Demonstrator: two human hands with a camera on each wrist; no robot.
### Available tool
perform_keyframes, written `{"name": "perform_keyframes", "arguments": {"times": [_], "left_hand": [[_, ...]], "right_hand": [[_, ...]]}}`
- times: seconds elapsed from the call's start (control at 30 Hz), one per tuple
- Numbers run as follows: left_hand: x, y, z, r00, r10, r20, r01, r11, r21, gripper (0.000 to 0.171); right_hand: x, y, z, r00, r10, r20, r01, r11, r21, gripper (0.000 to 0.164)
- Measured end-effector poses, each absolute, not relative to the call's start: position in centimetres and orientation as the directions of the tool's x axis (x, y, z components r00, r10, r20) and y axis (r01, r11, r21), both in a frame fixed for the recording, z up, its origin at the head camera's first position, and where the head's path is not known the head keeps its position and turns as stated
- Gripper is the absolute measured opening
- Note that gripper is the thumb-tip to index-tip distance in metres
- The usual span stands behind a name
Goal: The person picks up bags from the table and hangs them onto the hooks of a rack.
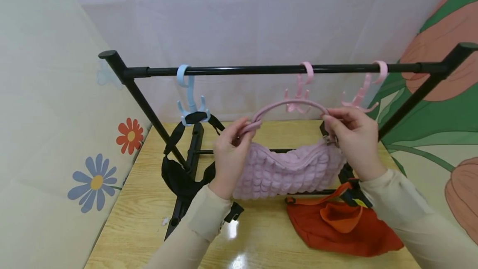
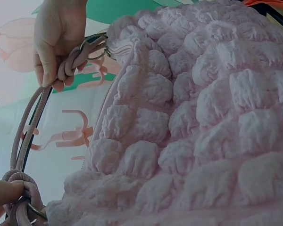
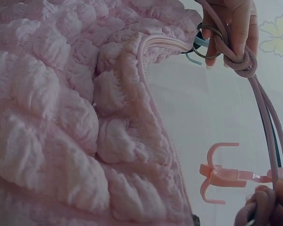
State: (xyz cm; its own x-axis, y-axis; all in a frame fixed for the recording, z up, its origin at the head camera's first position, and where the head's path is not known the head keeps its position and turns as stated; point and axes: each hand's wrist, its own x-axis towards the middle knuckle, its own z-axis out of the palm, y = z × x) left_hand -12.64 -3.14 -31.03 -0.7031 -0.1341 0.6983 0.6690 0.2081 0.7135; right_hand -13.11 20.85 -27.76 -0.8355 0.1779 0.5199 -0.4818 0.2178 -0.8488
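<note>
A puffy pink quilted handbag [image 1: 287, 169] hangs from its knotted cord handle [image 1: 289, 102], held up in front of the rack. My left hand [image 1: 233, 150] pinches the handle's left end at the knot. At the right end, my right hand [image 1: 352, 138] pinches the other knot between thumb and fingers. Metal rings join the cord to the bag, as the ring [image 3: 208, 41] in the right wrist view shows. Behind the arched handle, a pink hook hanger [image 1: 298, 94] hangs on the black bar [image 1: 242, 70]. The bag's zipper edge [image 2: 111, 89] sags between the two ends.
A blue hook hanger [image 1: 191, 96] at the left of the bar carries a black strapped bag [image 1: 183, 179]. Another pink hook hanger [image 1: 362, 90] hangs at the right. An orange-red bag [image 1: 336, 229] lies on the wooden table [image 1: 127, 227], close to my right forearm. Slanted black posts [image 1: 414, 99] flank the bar.
</note>
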Motion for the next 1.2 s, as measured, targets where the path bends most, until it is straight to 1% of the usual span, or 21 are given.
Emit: {"name": "perform_keyframes", "arguments": {"times": [0.17, 0.3, 0.5, 0.8, 0.93, 1.03, 1.2], "left_hand": [[-12.6, -2.8, -30.8, -0.702, -0.128, 0.700, 0.660, 0.251, 0.708, 0.024], [-12.5, -2.8, -30.7, -0.710, -0.122, 0.694, 0.654, 0.250, 0.714, 0.024], [-12.6, -2.8, -30.7, -0.720, -0.119, 0.684, 0.646, 0.248, 0.722, 0.023], [-12.7, -2.6, -30.7, -0.760, -0.124, 0.638, 0.598, 0.249, 0.762, 0.024], [-12.9, -2.6, -30.8, -0.766, -0.128, 0.631, 0.589, 0.256, 0.767, 0.024], [-13.0, -2.5, -30.9, -0.768, -0.130, 0.627, 0.583, 0.262, 0.769, 0.024], [-13.1, -2.5, -30.9, -0.765, -0.126, 0.631, 0.587, 0.264, 0.765, 0.024]], "right_hand": [[-13.4, 20.7, -27.7, -0.844, 0.201, 0.497, -0.457, 0.213, -0.863, 0.009], [-13.5, 20.7, -27.7, -0.853, 0.198, 0.483, -0.442, 0.220, -0.870, 0.009], [-13.7, 20.8, -27.6, -0.857, 0.186, 0.481, -0.425, 0.273, -0.863, 0.010], [-14.1, 20.6, -27.6, -0.853, 0.186, 0.488, -0.442, 0.240, -0.864, 0.009], [-14.3, 20.6, -27.7, -0.856, 0.183, 0.484, -0.445, 0.218, -0.869, 0.010], [-14.4, 20.6, -27.7, -0.861, 0.180, 0.476, -0.442, 0.197, -0.875, 0.007], [-14.6, 20.5, -27.7, -0.856, 0.180, 0.485, -0.449, 0.207, -0.869, 0.008]]}}
